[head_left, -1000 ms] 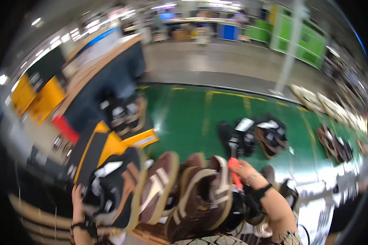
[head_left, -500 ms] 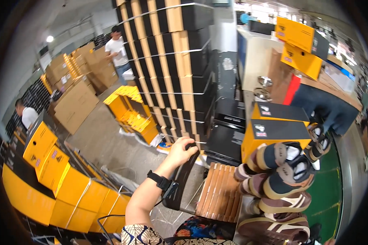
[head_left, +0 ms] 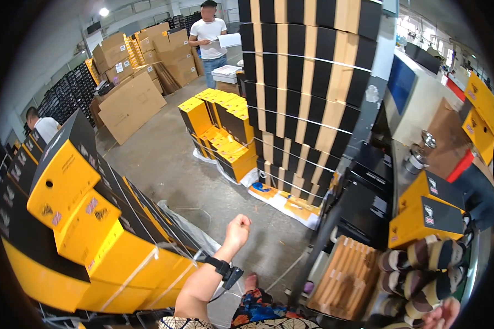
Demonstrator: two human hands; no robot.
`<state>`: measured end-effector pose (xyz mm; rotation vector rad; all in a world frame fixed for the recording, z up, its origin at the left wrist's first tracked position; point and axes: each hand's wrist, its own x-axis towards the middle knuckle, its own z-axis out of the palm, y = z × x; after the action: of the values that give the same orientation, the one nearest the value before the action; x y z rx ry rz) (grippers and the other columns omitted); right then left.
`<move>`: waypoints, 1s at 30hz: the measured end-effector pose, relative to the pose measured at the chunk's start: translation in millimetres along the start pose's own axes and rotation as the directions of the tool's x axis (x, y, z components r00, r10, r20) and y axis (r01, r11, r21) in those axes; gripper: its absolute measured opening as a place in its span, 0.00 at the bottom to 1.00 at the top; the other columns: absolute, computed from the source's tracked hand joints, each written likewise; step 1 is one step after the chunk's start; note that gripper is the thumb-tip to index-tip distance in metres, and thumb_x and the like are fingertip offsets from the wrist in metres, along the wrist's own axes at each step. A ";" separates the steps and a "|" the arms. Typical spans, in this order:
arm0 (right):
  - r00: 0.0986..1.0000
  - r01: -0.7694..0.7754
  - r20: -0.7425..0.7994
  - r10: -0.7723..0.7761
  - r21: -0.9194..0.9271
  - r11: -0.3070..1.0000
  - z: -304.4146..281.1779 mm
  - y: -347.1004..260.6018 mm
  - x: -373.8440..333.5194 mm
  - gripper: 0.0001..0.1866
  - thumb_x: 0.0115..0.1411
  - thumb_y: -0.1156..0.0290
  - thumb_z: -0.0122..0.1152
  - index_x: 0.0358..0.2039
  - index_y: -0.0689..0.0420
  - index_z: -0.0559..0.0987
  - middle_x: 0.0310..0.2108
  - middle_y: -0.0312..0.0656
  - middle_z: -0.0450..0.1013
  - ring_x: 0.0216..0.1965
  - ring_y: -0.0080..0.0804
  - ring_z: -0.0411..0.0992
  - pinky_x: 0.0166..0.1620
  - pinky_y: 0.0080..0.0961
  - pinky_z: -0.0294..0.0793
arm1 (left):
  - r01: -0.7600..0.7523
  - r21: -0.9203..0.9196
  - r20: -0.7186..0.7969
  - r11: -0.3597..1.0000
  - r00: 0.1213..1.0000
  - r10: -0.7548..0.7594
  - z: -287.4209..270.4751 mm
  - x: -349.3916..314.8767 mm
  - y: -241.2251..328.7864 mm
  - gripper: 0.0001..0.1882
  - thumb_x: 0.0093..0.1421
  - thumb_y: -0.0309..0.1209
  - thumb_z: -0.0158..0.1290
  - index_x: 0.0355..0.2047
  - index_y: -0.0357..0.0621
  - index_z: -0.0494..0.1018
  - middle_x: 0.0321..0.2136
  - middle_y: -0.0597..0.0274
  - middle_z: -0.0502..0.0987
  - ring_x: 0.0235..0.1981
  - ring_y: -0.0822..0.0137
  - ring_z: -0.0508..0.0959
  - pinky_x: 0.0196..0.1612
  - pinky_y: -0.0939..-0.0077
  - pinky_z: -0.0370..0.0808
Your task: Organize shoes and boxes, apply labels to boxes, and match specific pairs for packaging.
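— Anything changed just now?
— Yes. Look near, at the left hand (head_left: 237,229): half a second back laid on a dark box by the slatted wooden rack (head_left: 343,279), now drawn away leftward and raised over the concrete floor (head_left: 164,164). Grip curled into a loose fist, holding nothing.
— Meaning?
— Probably done with that box. Nearest now to the strapped stack of yellow and black boxes (head_left: 93,219) at the near left, without touching it.
— And the right hand?
— Barely caught at the near right corner (head_left: 443,313), cut off by the rim, just beside the row of brown shoes (head_left: 422,266). Cannot tell the grip there, wide or closed.
— Farther off?
— Blocked in the middle by the tall black and tan stack (head_left: 307,82). Far beyond, a person in a white shirt (head_left: 209,33) with papers, too small to make out more.
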<state>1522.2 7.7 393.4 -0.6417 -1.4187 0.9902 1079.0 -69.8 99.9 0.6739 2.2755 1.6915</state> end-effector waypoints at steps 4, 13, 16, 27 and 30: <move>0.941 -0.284 0.171 0.290 -0.062 0.957 118.6 46.8 23.0 0.16 0.59 0.78 0.49 0.48 0.67 0.67 0.42 0.45 0.69 0.36 0.28 0.68 0.43 0.19 0.67 | 0.101 0.232 -0.013 0.967 0.995 -0.101 -58.1 52.0 -10.9 0.04 0.43 0.21 0.49 0.17 0.42 0.65 0.21 0.58 0.73 0.24 0.66 0.73 0.28 0.73 0.69; 0.686 -0.614 0.489 0.538 -0.007 0.789 289.7 163.9 63.2 0.15 0.56 0.73 0.56 0.43 0.62 0.69 0.36 0.38 0.71 0.31 0.23 0.71 0.36 0.21 0.71 | 0.125 0.394 -0.227 0.911 0.973 -0.035 -114.7 186.2 -12.3 0.11 0.42 0.30 0.55 0.14 0.39 0.63 0.20 0.54 0.70 0.24 0.57 0.72 0.30 0.65 0.68; 0.569 -0.668 0.572 0.591 -0.098 0.738 318.1 189.8 82.1 0.14 0.56 0.76 0.56 0.43 0.63 0.70 0.34 0.36 0.72 0.33 0.21 0.71 0.38 0.18 0.71 | 0.137 0.329 -0.196 0.934 0.978 -0.074 -102.1 242.6 -17.0 0.09 0.44 0.30 0.54 0.18 0.39 0.67 0.21 0.54 0.72 0.26 0.58 0.73 0.32 0.67 0.70; 0.509 -0.623 0.561 0.653 -0.284 0.729 442.0 274.2 189.8 0.13 0.56 0.75 0.56 0.43 0.61 0.71 0.34 0.37 0.71 0.33 0.23 0.71 0.36 0.20 0.72 | 0.185 0.453 0.031 0.872 0.974 -0.223 -38.8 451.2 -45.4 0.16 0.46 0.34 0.54 0.35 0.40 0.73 0.37 0.46 0.74 0.42 0.51 0.73 0.46 0.64 0.70; 0.479 -0.569 0.493 0.726 -0.456 0.685 467.4 281.1 218.2 0.15 0.57 0.77 0.55 0.46 0.60 0.71 0.38 0.32 0.70 0.38 0.16 0.64 0.41 0.12 0.63 | 0.130 0.555 0.075 0.821 0.976 -0.205 -25.9 517.8 -67.1 0.20 0.47 0.35 0.53 0.40 0.39 0.72 0.42 0.45 0.72 0.46 0.51 0.72 0.49 0.64 0.68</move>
<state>990.2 240.9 306.0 -1.1539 -1.9742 1.8136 602.6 145.3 90.5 0.6364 2.6400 0.8711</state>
